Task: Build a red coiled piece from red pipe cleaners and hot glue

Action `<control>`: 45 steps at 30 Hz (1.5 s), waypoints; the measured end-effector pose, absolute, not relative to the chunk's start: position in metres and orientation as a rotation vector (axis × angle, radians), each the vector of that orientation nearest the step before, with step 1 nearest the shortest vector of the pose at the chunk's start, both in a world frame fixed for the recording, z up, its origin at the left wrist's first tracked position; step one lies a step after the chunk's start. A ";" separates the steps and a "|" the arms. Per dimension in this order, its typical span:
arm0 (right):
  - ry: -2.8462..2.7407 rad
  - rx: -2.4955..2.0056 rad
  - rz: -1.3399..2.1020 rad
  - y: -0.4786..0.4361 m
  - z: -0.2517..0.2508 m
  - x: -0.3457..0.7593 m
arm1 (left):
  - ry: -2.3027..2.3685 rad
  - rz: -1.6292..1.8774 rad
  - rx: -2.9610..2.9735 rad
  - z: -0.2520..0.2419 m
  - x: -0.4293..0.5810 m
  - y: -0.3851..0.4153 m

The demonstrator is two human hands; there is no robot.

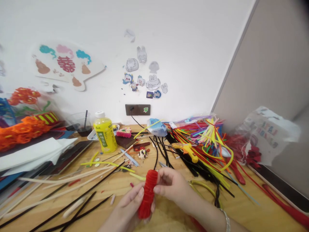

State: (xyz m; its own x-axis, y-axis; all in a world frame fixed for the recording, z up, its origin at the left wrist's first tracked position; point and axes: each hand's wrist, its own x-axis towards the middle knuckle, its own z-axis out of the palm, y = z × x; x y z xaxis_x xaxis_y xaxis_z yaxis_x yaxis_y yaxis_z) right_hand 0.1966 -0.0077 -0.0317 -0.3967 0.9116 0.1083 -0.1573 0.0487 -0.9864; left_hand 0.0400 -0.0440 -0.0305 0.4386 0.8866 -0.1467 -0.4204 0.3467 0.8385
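A red fuzzy roll, seemingly pipe cleaners packed side by side (150, 183), is held upright and slightly tilted over the front of the table. My left hand (131, 201) is closed around its lower left side, with fingertips showing beneath. Against its upper right side, the thumb and fingers of my right hand (172, 185) are pinched. Just beyond the roll lie a small cream-and-red figure (143, 154) and several black pipe cleaners (161, 151). A yellow glue gun (185, 149) rests farther back to the right.
Loose cream and black pipe cleaners (89, 183) spread over the left of the table. A bottle of yellow drink (105, 133) and a plastic cup (82, 124) stand behind. Colourful pipe cleaners (212, 135) heap at right, near a plastic bag (267, 135). Behind is a wall socket (137, 109).
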 end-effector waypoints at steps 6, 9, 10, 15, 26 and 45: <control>-1.406 -0.757 1.563 -0.009 -0.032 0.198 | 0.720 0.924 0.835 -0.029 0.041 -0.046; -1.438 -0.785 1.511 -0.010 -0.031 0.199 | 0.754 0.936 0.852 -0.029 0.041 -0.045; -1.455 -0.805 1.484 -0.011 -0.030 0.199 | 0.771 0.947 0.861 -0.028 0.041 -0.045; -1.520 -0.829 1.379 -0.012 -0.031 0.198 | 0.773 0.961 0.809 -0.022 0.042 -0.048; -1.388 -0.664 1.662 -0.015 -0.024 0.198 | 0.607 0.914 0.667 -0.028 0.042 -0.051; -1.525 -0.717 1.540 -0.017 -0.028 0.201 | 0.687 0.924 0.806 -0.029 0.042 -0.047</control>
